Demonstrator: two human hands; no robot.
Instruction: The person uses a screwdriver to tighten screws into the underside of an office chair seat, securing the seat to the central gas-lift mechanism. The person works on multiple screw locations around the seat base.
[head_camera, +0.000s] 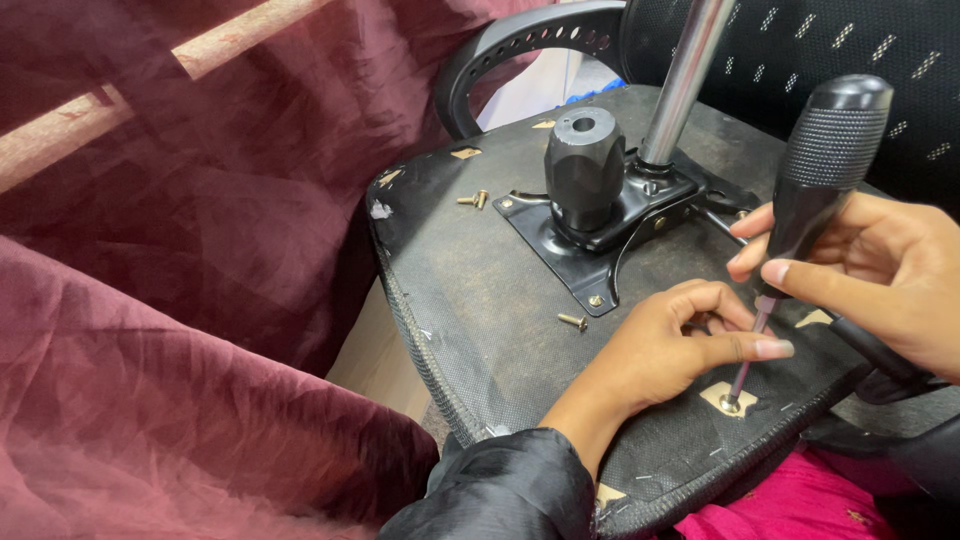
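Note:
An upturned office chair seat lies with its black fabric underside facing up. My right hand grips the black knurled handle of a screwdriver, held nearly upright. Its tip sits on a screw in a tan patch near the seat's front edge. My left hand rests on the seat and pinches the screwdriver's shaft between thumb and fingers. A black metal mounting plate with a black knob and a chrome rod is bolted at the seat's middle.
Two loose brass screws lie on the seat, one near the far left edge and one by the plate's corner. Maroon cloth fills the left. A black armrest and mesh backrest stand behind.

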